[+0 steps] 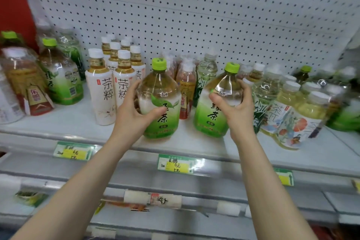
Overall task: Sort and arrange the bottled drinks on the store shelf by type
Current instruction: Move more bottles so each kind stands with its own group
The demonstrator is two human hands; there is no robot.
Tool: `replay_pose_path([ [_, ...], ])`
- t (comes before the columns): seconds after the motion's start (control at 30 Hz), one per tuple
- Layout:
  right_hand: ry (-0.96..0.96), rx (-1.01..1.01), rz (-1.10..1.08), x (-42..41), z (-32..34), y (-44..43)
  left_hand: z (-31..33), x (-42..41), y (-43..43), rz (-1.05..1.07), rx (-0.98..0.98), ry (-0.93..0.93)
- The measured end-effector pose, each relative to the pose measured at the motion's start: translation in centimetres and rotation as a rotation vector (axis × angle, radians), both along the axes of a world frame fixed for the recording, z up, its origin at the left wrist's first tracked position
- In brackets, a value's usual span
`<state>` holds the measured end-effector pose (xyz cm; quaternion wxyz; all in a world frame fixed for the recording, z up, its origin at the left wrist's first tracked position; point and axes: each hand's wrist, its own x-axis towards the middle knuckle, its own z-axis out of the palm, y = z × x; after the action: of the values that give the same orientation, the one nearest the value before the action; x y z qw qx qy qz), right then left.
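Left hand (134,112) wrapped around the left 绿茶 bottle (162,85), right hand (236,111) around the right 绿茶 bottle (207,121), 茶粹 bottles (103,91) alongside.

- One wide-angle camera rides on the person's head.
- It faces forward and slightly down at the shelf (185,143) and the pegboard (194,6) behind it.
- It stands close: both forearms reach in from the bottom edge, and at mid-frame the left hand (132,112) grips the left bottle (165,126) and the right hand (235,108) grips the right bottle (208,121).
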<state>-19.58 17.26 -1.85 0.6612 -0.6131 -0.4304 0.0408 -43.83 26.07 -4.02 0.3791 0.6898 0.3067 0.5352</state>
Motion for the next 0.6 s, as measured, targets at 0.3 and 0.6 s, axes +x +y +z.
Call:
replay_pose_path([
  [0.3,-0.03,0.071,-0.195,-1.8,1.9,-9.6,3.1,1.0,-4.3,-0.22,0.029,-0.071],
  [0.6,-0.038,0.057,-0.411,1.1,0.0,-21.9,1.4,7.9,-11.0,-0.472,-0.01,-0.017],
])
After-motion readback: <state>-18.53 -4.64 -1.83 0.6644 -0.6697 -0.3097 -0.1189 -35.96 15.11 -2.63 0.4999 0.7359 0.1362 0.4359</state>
